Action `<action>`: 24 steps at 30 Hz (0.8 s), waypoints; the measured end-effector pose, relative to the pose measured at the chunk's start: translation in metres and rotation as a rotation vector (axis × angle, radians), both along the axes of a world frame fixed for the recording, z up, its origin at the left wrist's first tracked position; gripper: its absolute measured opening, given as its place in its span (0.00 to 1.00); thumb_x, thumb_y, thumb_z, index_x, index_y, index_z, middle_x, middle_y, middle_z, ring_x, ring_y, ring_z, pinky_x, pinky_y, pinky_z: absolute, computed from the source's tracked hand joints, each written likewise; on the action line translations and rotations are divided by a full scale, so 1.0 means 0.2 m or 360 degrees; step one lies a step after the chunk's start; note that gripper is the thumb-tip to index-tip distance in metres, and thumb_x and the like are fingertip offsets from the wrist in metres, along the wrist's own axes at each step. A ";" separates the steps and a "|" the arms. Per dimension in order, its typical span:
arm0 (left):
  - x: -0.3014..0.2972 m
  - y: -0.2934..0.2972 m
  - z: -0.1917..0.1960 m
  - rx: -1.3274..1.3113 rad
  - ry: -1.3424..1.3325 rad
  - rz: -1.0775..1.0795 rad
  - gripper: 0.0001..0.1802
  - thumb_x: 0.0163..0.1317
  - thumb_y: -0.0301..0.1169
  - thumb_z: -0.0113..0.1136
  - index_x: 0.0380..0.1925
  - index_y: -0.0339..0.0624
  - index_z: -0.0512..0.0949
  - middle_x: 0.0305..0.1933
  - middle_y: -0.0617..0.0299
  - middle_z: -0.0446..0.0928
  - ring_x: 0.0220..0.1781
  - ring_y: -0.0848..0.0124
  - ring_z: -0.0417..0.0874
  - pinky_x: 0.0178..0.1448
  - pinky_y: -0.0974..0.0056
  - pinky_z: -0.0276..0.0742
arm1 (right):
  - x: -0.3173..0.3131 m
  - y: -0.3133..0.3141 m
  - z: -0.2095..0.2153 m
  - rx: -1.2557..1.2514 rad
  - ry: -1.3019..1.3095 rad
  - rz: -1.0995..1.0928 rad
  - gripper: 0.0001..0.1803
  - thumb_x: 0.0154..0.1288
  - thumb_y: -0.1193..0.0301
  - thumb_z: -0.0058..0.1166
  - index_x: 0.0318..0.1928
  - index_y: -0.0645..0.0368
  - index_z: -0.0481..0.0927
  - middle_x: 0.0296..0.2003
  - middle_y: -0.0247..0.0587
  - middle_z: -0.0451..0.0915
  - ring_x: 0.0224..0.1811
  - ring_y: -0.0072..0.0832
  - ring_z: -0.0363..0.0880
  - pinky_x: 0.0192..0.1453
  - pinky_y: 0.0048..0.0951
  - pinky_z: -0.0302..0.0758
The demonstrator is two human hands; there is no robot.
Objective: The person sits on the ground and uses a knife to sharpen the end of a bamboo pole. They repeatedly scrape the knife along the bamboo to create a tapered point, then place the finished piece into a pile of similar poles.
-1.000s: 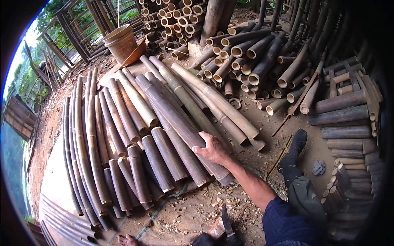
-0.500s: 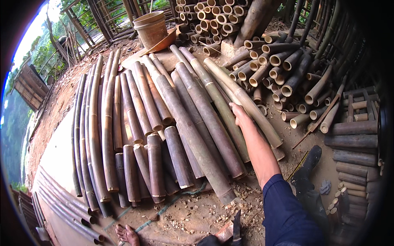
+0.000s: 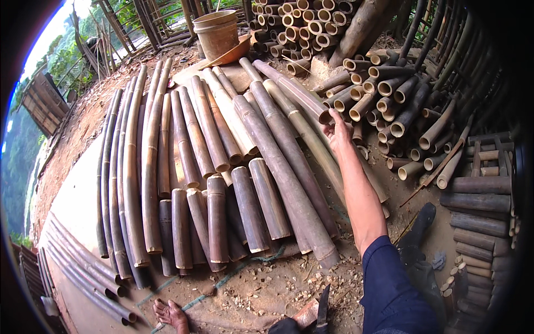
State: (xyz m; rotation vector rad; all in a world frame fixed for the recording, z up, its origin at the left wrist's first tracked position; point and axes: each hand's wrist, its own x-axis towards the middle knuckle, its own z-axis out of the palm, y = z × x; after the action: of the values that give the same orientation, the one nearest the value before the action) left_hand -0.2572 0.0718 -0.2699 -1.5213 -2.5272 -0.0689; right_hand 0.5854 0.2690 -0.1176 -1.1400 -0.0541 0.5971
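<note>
My right hand [image 3: 337, 135] is stretched out to the far right of the laid-out bamboo. Its fingers close on the near end of a purple-brown bamboo pole [image 3: 295, 91], whose hollow end faces me. Part of the grip is hidden by the hand itself. Beside it lie a greenish-tan bamboo pole [image 3: 306, 131] and a long dark pole [image 3: 286, 175]. Down at the lower edge, my left hand [image 3: 171, 315] rests on the ground sheet with its fingers spread, near a green strip [image 3: 194, 302]. Between both arms a dark knife blade [image 3: 322, 306] stands beside a piece of wood [image 3: 306, 315].
Short bamboo sections [image 3: 218, 220] lie across the near ends of the long poles. Cut bamboo tubes [image 3: 384, 89] are piled at the right. A brown bucket [image 3: 216, 36] stands at the back. A dark boot [image 3: 425, 217] is right of my arm; wood chips [image 3: 250, 289] litter the ground.
My right hand has moved up and slightly right, from resting on a pale pole to the end of the purple-brown one. The left hand stays on the ground. The view has shifted slightly.
</note>
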 end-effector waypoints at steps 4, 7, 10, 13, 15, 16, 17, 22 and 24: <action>-0.03 -0.03 0.05 -0.0036 0.0025 0.0063 0.39 0.69 0.50 0.56 0.76 0.50 0.60 0.77 0.51 0.62 0.80 0.50 0.60 0.78 0.38 0.54 | -0.13 0.13 0.14 -0.0161 0.0068 0.0565 0.36 0.62 0.32 0.62 0.43 0.54 0.78 0.22 0.34 0.78 0.18 0.25 0.78 0.19 0.25 0.74; 0.01 0.00 0.06 -0.0087 -0.0039 0.0062 0.40 0.69 0.50 0.56 0.78 0.50 0.59 0.78 0.50 0.61 0.81 0.49 0.58 0.79 0.39 0.53 | -0.13 0.16 0.17 -0.0501 -0.0296 0.0870 0.28 0.60 0.40 0.68 0.32 0.52 0.81 0.20 0.35 0.80 0.16 0.24 0.79 0.16 0.26 0.72; 0.04 0.01 0.05 -0.0063 -0.0019 0.0038 0.40 0.69 0.50 0.56 0.78 0.50 0.58 0.79 0.50 0.60 0.81 0.49 0.57 0.79 0.39 0.53 | -0.17 0.12 0.18 -0.0278 -0.0182 0.0860 0.25 0.62 0.45 0.67 0.36 0.56 0.81 0.22 0.37 0.81 0.18 0.26 0.79 0.21 0.27 0.74; 0.04 -0.01 0.04 0.0007 -0.0019 0.0013 0.38 0.70 0.49 0.55 0.76 0.50 0.60 0.77 0.50 0.61 0.80 0.48 0.59 0.78 0.38 0.53 | -0.25 -0.12 0.19 0.0068 0.0199 0.1031 0.31 0.65 0.42 0.62 0.42 0.62 0.81 0.28 0.39 0.81 0.23 0.29 0.78 0.31 0.31 0.76; 0.01 -0.03 0.04 0.0043 -0.0023 0.0013 0.38 0.71 0.49 0.54 0.77 0.50 0.60 0.78 0.51 0.61 0.79 0.47 0.60 0.78 0.38 0.53 | -0.42 -0.39 0.27 0.0257 0.0240 0.1105 0.34 0.66 0.44 0.62 0.49 0.68 0.81 0.29 0.41 0.81 0.26 0.30 0.78 0.34 0.31 0.76; 0.01 -0.04 0.04 0.0109 -0.0037 0.0013 0.37 0.69 0.48 0.58 0.75 0.50 0.63 0.76 0.53 0.63 0.79 0.50 0.61 0.78 0.39 0.54 | -0.50 -0.55 0.33 0.0292 0.0219 0.1064 0.35 0.67 0.45 0.62 0.52 0.70 0.81 0.30 0.42 0.81 0.27 0.31 0.77 0.36 0.31 0.76; 0.03 -0.03 0.04 0.0195 -0.0109 -0.0017 0.36 0.69 0.47 0.60 0.73 0.48 0.65 0.73 0.51 0.67 0.76 0.49 0.65 0.77 0.42 0.57 | -0.58 -0.73 0.38 0.0349 0.0224 0.1053 0.35 0.69 0.47 0.62 0.55 0.70 0.80 0.32 0.45 0.82 0.28 0.31 0.77 0.36 0.31 0.76; 0.03 0.12 0.17 0.1002 -0.0940 0.0220 0.27 0.68 0.39 0.67 0.63 0.39 0.73 0.58 0.49 0.76 0.60 0.53 0.77 0.67 0.51 0.71 | -1.03 -1.57 0.55 0.0208 -0.0027 0.1036 0.36 0.62 0.52 0.69 0.61 0.66 0.75 0.38 0.43 0.82 0.38 0.29 0.82 0.37 0.30 0.79; 0.37 0.22 0.45 0.1295 -0.1759 -0.0297 0.20 0.69 0.33 0.68 0.57 0.36 0.77 0.53 0.57 0.76 0.54 0.65 0.78 0.60 0.61 0.75 | -1.26 -1.86 0.63 0.0076 -0.0088 0.1038 0.42 0.56 0.54 0.70 0.64 0.68 0.72 0.39 0.43 0.81 0.37 0.29 0.82 0.37 0.29 0.81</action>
State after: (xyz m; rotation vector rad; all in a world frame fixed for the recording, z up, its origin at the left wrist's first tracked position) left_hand -0.1829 0.1160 -0.1794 -1.4878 -2.3049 -2.1479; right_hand 0.3327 -0.1023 0.0077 -1.0864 -0.4992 1.1330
